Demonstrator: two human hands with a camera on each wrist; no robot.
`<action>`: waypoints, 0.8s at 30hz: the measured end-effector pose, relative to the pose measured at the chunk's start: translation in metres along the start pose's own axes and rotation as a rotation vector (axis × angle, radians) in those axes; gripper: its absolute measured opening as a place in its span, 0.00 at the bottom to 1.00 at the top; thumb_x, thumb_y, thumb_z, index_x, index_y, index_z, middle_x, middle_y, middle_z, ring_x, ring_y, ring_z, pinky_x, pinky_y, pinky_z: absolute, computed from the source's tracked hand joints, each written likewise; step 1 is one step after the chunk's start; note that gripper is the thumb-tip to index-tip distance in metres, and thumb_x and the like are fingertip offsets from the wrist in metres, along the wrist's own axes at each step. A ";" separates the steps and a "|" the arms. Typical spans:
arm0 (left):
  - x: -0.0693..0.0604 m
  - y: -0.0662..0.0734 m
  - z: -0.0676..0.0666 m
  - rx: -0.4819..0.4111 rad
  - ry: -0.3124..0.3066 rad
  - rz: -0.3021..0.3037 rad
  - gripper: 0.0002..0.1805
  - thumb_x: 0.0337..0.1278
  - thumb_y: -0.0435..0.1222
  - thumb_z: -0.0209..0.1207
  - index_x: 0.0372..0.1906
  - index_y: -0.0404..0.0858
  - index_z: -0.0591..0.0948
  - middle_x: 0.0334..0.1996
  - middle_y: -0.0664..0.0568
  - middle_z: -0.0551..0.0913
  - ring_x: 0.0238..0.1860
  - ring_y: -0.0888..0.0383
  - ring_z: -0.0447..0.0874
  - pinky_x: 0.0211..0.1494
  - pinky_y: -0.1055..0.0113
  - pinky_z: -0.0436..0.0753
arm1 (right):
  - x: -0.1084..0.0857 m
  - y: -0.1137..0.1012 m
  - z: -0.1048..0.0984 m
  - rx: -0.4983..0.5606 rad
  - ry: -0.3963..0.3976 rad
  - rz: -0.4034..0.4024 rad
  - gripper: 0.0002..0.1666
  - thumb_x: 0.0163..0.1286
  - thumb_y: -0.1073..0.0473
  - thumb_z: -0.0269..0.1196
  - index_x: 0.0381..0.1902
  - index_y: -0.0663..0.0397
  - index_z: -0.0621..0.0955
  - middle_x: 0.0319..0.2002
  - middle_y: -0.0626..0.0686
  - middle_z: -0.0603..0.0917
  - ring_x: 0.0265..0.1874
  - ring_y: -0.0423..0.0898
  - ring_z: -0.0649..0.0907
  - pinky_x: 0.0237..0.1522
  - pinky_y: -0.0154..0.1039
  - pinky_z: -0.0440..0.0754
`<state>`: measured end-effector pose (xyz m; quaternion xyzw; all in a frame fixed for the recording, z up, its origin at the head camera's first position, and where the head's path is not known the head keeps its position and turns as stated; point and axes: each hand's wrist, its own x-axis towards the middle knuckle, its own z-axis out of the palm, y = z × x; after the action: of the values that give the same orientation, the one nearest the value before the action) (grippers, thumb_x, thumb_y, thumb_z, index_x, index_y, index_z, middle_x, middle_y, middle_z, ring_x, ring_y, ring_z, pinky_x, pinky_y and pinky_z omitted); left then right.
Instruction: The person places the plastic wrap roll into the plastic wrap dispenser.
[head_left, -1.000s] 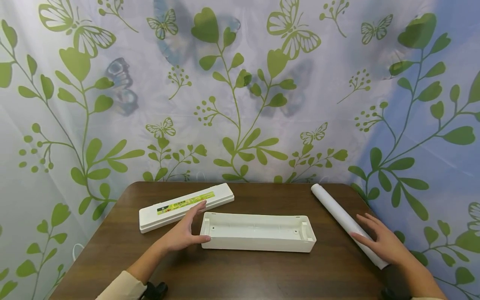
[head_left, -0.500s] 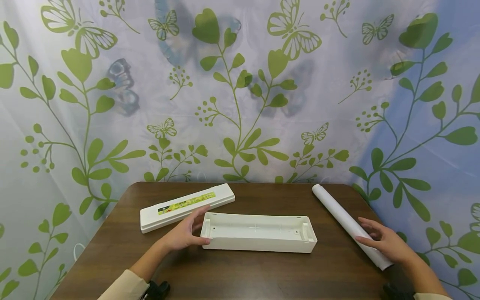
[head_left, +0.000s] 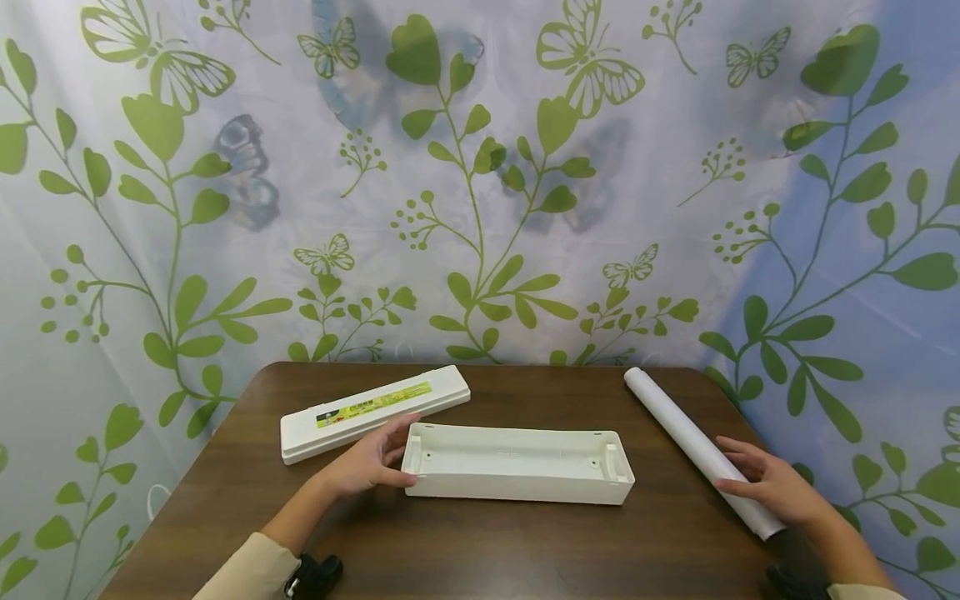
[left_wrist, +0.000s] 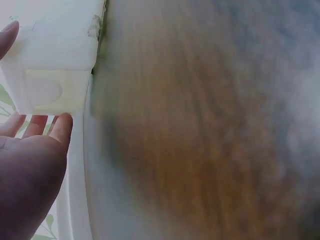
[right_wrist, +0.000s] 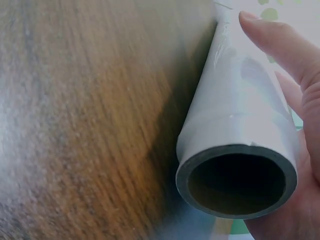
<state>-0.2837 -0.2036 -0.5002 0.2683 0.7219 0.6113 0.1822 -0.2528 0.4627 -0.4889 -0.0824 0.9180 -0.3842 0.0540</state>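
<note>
A long white dispenser box stands without its lid, hollow side up, in the middle of the brown table. My left hand holds its left end, the thumb by the front corner and the fingers at the back; in the left wrist view the fingertips touch the end wall. At the right, a white roll of cling film lies slantwise. My right hand grips its near part, thumb across the top and fingers along the right side. The hollow core shows in the right wrist view.
A white lid with a yellow-green label lies slantwise behind the box at the left. The wooden table ends at the back before a curtain printed with green leaves and butterflies.
My right hand has shifted slightly right along with the roll's near end. My left fingers have drawn closer round the box's left end. The box and lid stay in place.
</note>
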 end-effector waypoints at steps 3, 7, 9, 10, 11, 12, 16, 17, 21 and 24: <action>-0.001 0.000 -0.002 -0.048 -0.015 -0.002 0.57 0.53 0.27 0.73 0.81 0.34 0.50 0.80 0.32 0.50 0.80 0.33 0.50 0.69 0.70 0.75 | 0.002 0.002 0.002 0.012 -0.008 0.008 0.48 0.70 0.55 0.69 0.77 0.70 0.58 0.66 0.78 0.73 0.42 0.27 0.81 0.37 0.36 0.83; 0.000 -0.001 -0.003 -0.055 -0.033 -0.005 0.56 0.53 0.27 0.73 0.81 0.36 0.50 0.80 0.34 0.51 0.80 0.33 0.50 0.70 0.69 0.75 | 0.003 0.004 0.002 0.019 -0.007 0.019 0.48 0.70 0.55 0.68 0.77 0.71 0.59 0.65 0.77 0.74 0.41 0.30 0.82 0.36 0.37 0.83; 0.000 -0.001 -0.003 -0.052 -0.038 -0.012 0.56 0.54 0.28 0.73 0.81 0.36 0.50 0.80 0.34 0.52 0.80 0.33 0.51 0.70 0.69 0.75 | 0.003 0.005 0.003 0.014 -0.003 0.017 0.47 0.71 0.56 0.68 0.77 0.71 0.59 0.65 0.77 0.75 0.40 0.30 0.82 0.36 0.37 0.83; 0.001 -0.001 -0.003 -0.052 -0.038 -0.016 0.56 0.54 0.27 0.72 0.81 0.36 0.50 0.80 0.34 0.52 0.80 0.33 0.51 0.70 0.69 0.75 | 0.003 0.005 0.004 0.010 0.002 0.016 0.47 0.71 0.56 0.68 0.76 0.71 0.60 0.64 0.77 0.75 0.40 0.30 0.81 0.36 0.36 0.83; 0.001 -0.001 -0.003 -0.054 -0.038 -0.018 0.56 0.54 0.27 0.72 0.81 0.36 0.50 0.80 0.33 0.53 0.80 0.33 0.52 0.70 0.69 0.75 | 0.003 0.005 0.004 0.008 0.007 0.016 0.46 0.70 0.56 0.69 0.76 0.71 0.60 0.64 0.76 0.76 0.40 0.30 0.81 0.36 0.36 0.82; 0.001 -0.002 -0.003 -0.057 -0.039 -0.021 0.55 0.54 0.27 0.72 0.81 0.36 0.50 0.80 0.33 0.53 0.80 0.33 0.52 0.70 0.69 0.75 | 0.003 0.005 0.004 0.006 0.012 0.016 0.46 0.70 0.56 0.69 0.76 0.71 0.61 0.64 0.76 0.76 0.40 0.29 0.81 0.36 0.36 0.82; 0.001 -0.002 -0.003 -0.065 -0.038 -0.019 0.56 0.53 0.27 0.72 0.81 0.36 0.50 0.80 0.33 0.52 0.80 0.34 0.51 0.69 0.71 0.75 | 0.004 0.005 0.005 0.008 0.021 0.017 0.46 0.70 0.56 0.69 0.75 0.71 0.62 0.64 0.76 0.76 0.41 0.28 0.80 0.36 0.35 0.81; 0.001 -0.001 -0.003 -0.067 -0.039 -0.017 0.56 0.53 0.27 0.73 0.81 0.36 0.50 0.80 0.33 0.52 0.80 0.34 0.51 0.69 0.71 0.75 | 0.004 0.004 0.005 0.011 0.020 0.018 0.46 0.70 0.56 0.69 0.75 0.71 0.62 0.64 0.76 0.76 0.41 0.28 0.80 0.37 0.35 0.81; 0.001 -0.002 -0.003 -0.077 -0.042 -0.015 0.57 0.52 0.26 0.73 0.81 0.35 0.49 0.80 0.32 0.52 0.80 0.33 0.51 0.68 0.72 0.76 | 0.005 0.002 0.005 0.014 0.024 0.023 0.46 0.69 0.56 0.70 0.75 0.72 0.62 0.64 0.76 0.76 0.41 0.28 0.80 0.37 0.35 0.81; 0.001 -0.002 -0.003 -0.093 -0.045 -0.018 0.57 0.51 0.25 0.72 0.81 0.35 0.49 0.79 0.31 0.52 0.79 0.32 0.52 0.67 0.71 0.77 | 0.006 0.001 0.005 0.001 0.034 0.024 0.46 0.68 0.56 0.71 0.74 0.72 0.64 0.63 0.75 0.77 0.41 0.27 0.80 0.36 0.35 0.81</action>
<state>-0.2869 -0.2054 -0.5016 0.2666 0.6907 0.6364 0.2164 -0.2577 0.4586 -0.4933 -0.0645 0.9195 -0.3855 0.0429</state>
